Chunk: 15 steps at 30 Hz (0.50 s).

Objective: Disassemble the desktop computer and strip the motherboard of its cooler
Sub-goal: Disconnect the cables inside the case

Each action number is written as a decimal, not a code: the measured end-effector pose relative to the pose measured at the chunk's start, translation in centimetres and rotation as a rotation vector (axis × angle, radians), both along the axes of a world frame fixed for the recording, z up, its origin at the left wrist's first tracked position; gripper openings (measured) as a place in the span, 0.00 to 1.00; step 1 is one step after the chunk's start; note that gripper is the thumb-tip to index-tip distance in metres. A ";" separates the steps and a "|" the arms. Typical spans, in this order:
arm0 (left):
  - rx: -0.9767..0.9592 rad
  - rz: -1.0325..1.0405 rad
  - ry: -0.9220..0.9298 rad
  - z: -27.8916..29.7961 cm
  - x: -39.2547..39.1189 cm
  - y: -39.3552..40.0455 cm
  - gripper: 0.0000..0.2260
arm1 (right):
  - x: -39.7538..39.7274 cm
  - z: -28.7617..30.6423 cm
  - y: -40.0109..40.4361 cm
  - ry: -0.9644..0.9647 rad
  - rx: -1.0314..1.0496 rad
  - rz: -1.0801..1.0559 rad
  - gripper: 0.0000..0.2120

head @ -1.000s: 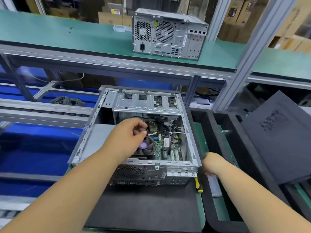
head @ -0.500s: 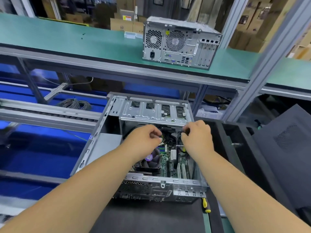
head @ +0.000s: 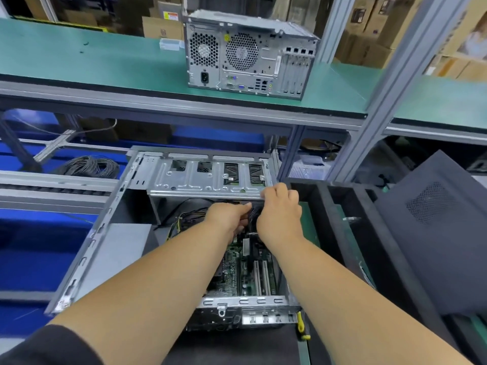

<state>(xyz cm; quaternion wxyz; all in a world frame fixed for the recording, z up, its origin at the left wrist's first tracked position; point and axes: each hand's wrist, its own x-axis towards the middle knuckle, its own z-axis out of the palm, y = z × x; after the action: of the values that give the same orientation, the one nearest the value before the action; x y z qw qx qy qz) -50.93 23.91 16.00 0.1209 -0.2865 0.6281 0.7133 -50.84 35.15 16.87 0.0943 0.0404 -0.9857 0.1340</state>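
An open desktop case (head: 110,214) lies on its side on a black mat, its grey drive cage (head: 200,177) at the far end. The green motherboard (head: 245,270) shows inside, with white slots near the rear panel. My forearms hide the cooler. Both hands are deep in the case just under the drive cage. My left hand (head: 226,217) and my right hand (head: 280,214) meet there, fingers curled round a bundle of black cables (head: 251,219). Yellow and black wires (head: 184,218) loop to the left of my left hand.
A second, closed computer (head: 247,54) stands on the green upper shelf (head: 92,64). A dark side panel (head: 432,238) leans at the right in black trays (head: 340,222). A yellow-handled screwdriver (head: 300,326) lies by the case's rear corner. A coil of cable (head: 89,167) rests at the left.
My right hand left the spot beside the case and reached inside to join my left. Both hands have moved up toward the drive cage and onto the cable bundle.
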 end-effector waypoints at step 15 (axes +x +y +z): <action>-0.342 -0.160 0.250 3.9 4.7 -4.5 0.03 | 0.7 0.9 -0.1 0.023 -0.111 -0.005 0.21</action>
<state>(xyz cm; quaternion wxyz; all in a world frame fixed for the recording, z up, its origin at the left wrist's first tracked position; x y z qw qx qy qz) -46.27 19.41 19.86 0.0479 -0.1612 0.7708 0.6145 -50.12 35.03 17.81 0.1081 0.0341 -0.9757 0.1876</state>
